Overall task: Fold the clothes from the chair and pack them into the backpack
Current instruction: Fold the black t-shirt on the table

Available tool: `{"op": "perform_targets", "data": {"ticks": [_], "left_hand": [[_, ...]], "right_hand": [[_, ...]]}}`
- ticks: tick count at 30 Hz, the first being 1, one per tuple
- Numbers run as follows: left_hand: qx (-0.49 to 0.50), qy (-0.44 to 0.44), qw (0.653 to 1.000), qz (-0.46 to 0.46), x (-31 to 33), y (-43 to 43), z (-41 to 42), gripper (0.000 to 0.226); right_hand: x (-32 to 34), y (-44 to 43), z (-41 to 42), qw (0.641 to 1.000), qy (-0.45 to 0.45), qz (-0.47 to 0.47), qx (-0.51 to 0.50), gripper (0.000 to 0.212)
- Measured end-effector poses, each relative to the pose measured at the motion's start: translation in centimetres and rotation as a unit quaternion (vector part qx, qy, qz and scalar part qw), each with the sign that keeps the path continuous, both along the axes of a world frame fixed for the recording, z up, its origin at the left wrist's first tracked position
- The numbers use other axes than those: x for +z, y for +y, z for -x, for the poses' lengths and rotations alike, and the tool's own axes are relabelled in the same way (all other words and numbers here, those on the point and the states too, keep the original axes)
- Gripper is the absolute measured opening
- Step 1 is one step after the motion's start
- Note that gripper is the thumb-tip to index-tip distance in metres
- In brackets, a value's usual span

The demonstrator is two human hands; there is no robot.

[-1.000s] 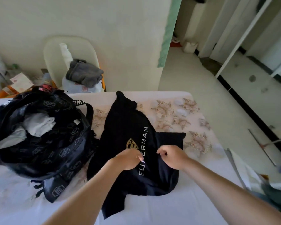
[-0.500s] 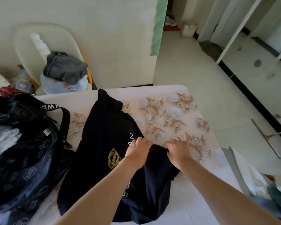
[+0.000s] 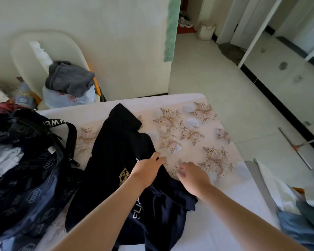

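One black T-shirt (image 3: 116, 160) lay part-folded on the table (image 3: 230, 180) under my flat left hand (image 3: 148, 170), my right hand (image 3: 193, 175) too blurred to judge; pale clothes (image 3: 4, 160) sat in the backpack (image 3: 34, 187), grey clothes (image 3: 69, 78) unfolded on the chair (image 3: 25, 51).

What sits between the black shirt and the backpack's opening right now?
Nothing visible blocks the way. The black shirt lies right beside the backpack, with only the backpack's strap between them. White clothes already lie in the opening.
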State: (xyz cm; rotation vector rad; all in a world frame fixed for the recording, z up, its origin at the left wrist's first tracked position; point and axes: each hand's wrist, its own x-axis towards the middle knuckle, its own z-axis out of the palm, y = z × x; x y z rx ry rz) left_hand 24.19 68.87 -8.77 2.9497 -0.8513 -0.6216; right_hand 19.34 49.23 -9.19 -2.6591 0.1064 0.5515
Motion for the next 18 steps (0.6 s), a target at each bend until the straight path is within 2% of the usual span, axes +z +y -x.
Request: {"op": "perform_targets", "data": {"ticks": [2,4,6,8,10,11,12,15,16,18], "left_hand": [[-0.049,-0.013,0.998,-0.028,0.1,-1.3,-0.6,0.079],[-0.083,-0.017,0.995,-0.05,-0.2,-2.1,-0.9,0.06],[-0.104,-0.021,0.992,-0.064,-0.7,-2.4,-1.2,0.043],[-0.099,-0.001,0.994,-0.054,-0.9,-2.2,-1.6,0.032],[-0.083,0.017,0.996,0.008,-0.6,-1.9,-2.1,0.018],[-0.067,0.018,0.996,0.06,-0.4,-1.9,-2.3,0.009],[-0.044,0.018,0.993,0.111,0.1,-2.0,-2.5,0.005],[0.027,-0.013,0.974,0.224,1.7,-2.3,-3.1,0.014],[0.048,-0.012,0.967,0.25,2.2,-2.4,-3.3,0.009],[0.08,-0.002,0.953,0.293,3.1,-2.5,-3.9,0.01]], "right_hand": [[-0.6,0.4,0.6,0.997,0.049,0.055,0.018,0.012],[-1.0,0.7,1.2,0.995,0.068,0.07,0.03,0.019],[-1.4,0.5,1.3,0.996,0.089,0.027,0.008,0.027],[-1.4,0.2,1.1,0.989,0.137,-0.055,-0.021,0.054],[-1.1,-0.1,0.6,0.984,0.143,-0.098,-0.028,0.073],[-0.8,-0.1,0.2,0.986,0.121,-0.112,-0.031,0.072],[-0.6,-0.3,-0.3,0.984,0.095,-0.144,-0.036,0.063],[0.6,-0.2,-1.9,0.958,0.108,-0.251,-0.085,0.014],[1.1,-0.3,-2.4,0.952,0.123,-0.264,-0.091,0.005],[2.2,-0.9,-3.6,0.953,0.136,-0.253,-0.09,0.016]]}}
